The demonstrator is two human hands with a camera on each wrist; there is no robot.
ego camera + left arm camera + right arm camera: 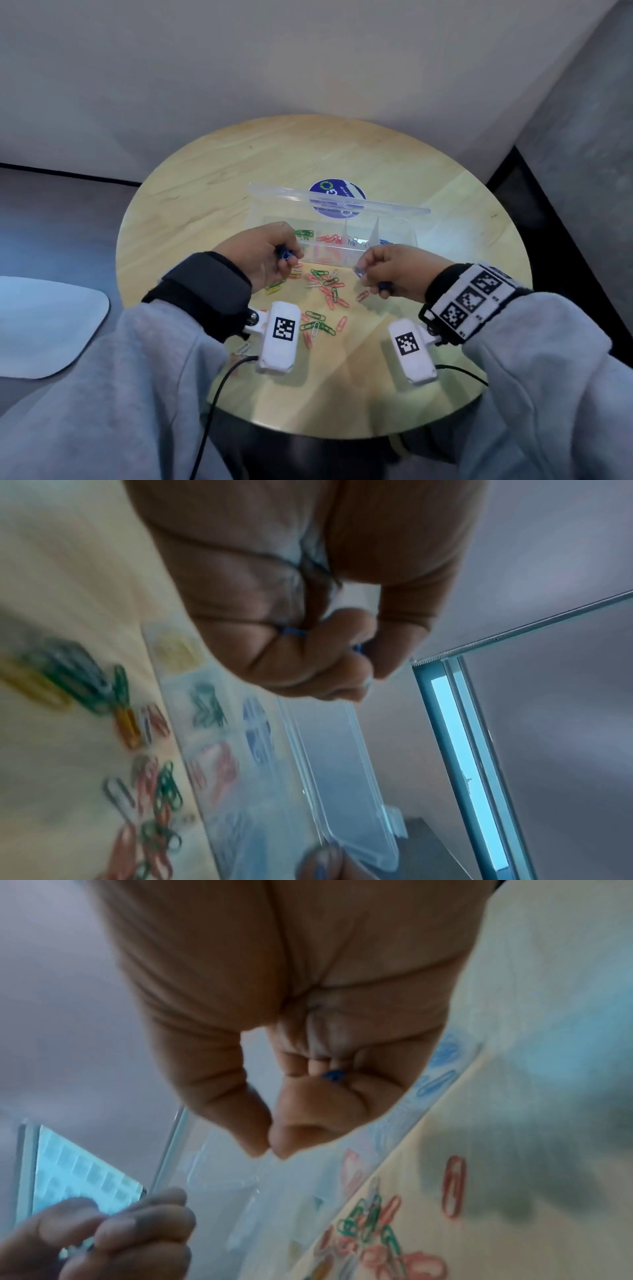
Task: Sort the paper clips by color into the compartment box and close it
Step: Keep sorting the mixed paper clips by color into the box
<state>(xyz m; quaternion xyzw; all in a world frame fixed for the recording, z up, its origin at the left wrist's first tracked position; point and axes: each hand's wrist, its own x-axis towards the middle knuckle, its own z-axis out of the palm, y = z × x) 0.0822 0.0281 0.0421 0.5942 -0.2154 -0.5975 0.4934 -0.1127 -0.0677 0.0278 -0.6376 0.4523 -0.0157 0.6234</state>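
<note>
My left hand [286,257] hovers at the near left corner of the clear compartment box [404,236], fingers curled round a few blue paper clips [284,254]. In the left wrist view the blue clips [291,633] peek out between the curled fingers [308,669]. My right hand [361,274], at the box's near right side, pinches one blue clip [359,271] and keeps more blue clips [333,1075] in its palm. The box holds green clips [304,233], red clips [329,238], silver clips [356,243] and blue clips [385,241] in separate compartments. Its lid [291,197] stands open at the back.
Loose red, green, yellow and silver clips [325,289] lie on the round wooden table [205,192] in front of the box, with more [317,325] between my wrists. A blue round sticker [334,188] sits behind the lid. A white object [44,325] lies left of the table.
</note>
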